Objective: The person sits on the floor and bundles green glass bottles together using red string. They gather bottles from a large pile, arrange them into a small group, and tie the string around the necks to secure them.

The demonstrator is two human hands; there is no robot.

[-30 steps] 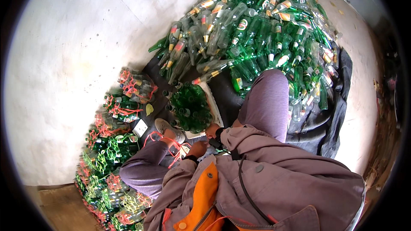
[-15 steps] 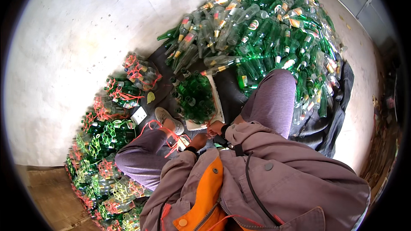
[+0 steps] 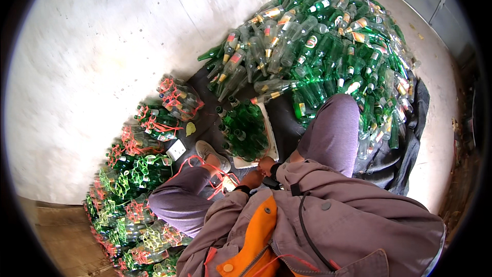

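My left hand (image 3: 252,179) and my right hand (image 3: 266,165) meet close together, fingers closed, just before the near edge of a shallow white tray (image 3: 273,136). Both appear to pinch a red plastic cord (image 3: 193,158), which loops over my left leg toward them; the exact grip is too small to see. Within the tray stands a tight cluster of green glass bottles (image 3: 246,131), necks up. My two knees are spread on either side of it.
A large heap of loose green and clear bottles (image 3: 312,46) rises beyond and to the right. Along the left stand several bottle bundles (image 3: 148,172) tied with red and green cord. A white box (image 3: 176,150) and a yellow leaf (image 3: 190,129) lie on the black sheet (image 3: 205,115).
The whole view has shifted, so the scene sits slightly lower and more to the right. My hands stay together at the tray's near edge, with the bottles still standing in it.
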